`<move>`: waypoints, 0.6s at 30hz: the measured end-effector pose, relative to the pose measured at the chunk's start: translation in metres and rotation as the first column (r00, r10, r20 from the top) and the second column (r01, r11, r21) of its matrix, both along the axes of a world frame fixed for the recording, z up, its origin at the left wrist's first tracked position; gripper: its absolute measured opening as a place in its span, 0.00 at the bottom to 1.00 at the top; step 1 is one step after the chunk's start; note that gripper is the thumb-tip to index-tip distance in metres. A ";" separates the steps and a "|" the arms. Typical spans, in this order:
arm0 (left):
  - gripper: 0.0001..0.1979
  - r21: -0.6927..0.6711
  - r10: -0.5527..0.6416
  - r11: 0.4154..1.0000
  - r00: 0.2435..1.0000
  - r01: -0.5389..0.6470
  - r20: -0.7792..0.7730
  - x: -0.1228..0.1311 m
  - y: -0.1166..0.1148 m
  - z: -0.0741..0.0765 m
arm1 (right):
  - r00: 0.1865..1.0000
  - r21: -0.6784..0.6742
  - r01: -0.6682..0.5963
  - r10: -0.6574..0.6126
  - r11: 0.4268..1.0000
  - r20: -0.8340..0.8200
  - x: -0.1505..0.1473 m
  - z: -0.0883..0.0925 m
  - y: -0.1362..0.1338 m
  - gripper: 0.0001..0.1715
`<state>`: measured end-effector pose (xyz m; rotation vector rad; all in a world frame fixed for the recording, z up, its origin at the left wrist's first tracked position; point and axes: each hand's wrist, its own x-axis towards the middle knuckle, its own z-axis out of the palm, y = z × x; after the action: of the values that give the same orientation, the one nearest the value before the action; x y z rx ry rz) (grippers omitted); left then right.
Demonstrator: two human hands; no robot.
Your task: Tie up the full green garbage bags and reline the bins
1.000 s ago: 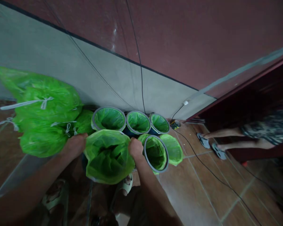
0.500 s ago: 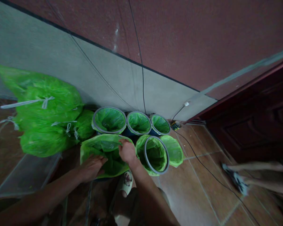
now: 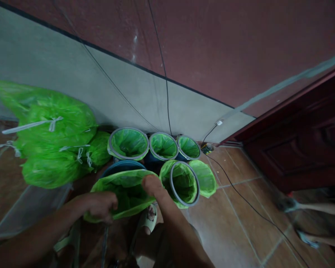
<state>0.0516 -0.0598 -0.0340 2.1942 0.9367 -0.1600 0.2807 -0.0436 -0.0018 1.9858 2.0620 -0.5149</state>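
A green bin liner (image 3: 130, 175) hangs wide open in front of me, over a blue bin (image 3: 120, 164) whose back rim is bare. My left hand (image 3: 102, 205) is closed on the liner's near left edge. At its right edge, my right hand (image 3: 152, 185) has its fingers curled round the plastic. Just right of that stands a lined bin (image 3: 167, 175), a grey ring (image 3: 197, 186) leaning over its mouth. The liner hides most of the blue bin.
Several lined bins with grey rims (image 3: 128, 156) stand along the wall. Tied green bags (image 3: 58, 134) are piled at left, above a clear flat lid (image 3: 30, 210). A black cable (image 3: 240, 191) crosses the tiles. At right are another person's legs (image 3: 321, 208) by a door (image 3: 296, 152).
Both hands have closed on the liner, and its mouth has come toward me, baring the bin's back rim. My left hand moved down and left. The other person's feet shifted right.
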 end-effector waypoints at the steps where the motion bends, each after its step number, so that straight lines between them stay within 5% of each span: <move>1: 0.08 -0.010 0.024 1.000 1.000 -0.024 0.009 0.003 0.005 0.006 | 0.999 0.055 0.023 -0.022 0.998 -0.035 0.000 0.002 0.002 0.14; 3: 0.14 0.084 0.195 0.977 0.980 -0.196 0.029 0.012 0.019 0.016 | 0.991 0.150 0.114 -0.102 0.982 -0.083 0.004 0.004 0.010 0.18; 5: 0.20 0.278 0.407 0.872 0.912 -0.403 0.045 0.025 0.035 0.021 | 0.972 0.184 0.231 -0.220 0.955 -0.077 0.010 0.000 0.019 0.23; 8: 0.24 0.449 0.555 0.756 0.830 -0.477 -0.052 0.042 0.060 0.015 | 0.948 0.068 0.317 -0.318 0.946 -0.006 0.019 -0.014 0.033 0.27; 14: 0.17 0.360 0.546 0.812 0.816 -0.460 -0.190 0.037 0.079 -0.017 | 0.945 0.029 0.316 -0.317 0.948 0.082 0.019 -0.045 0.043 0.18; 18: 0.20 0.339 0.608 0.776 0.773 -0.531 -0.180 0.025 0.090 -0.028 | 0.956 0.113 0.284 -0.290 0.952 0.040 0.016 -0.058 0.051 0.20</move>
<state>0.0764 0.0298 -0.0620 2.0338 1.8535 -0.0481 0.2964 0.0075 -0.0594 2.3520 1.8115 -0.4026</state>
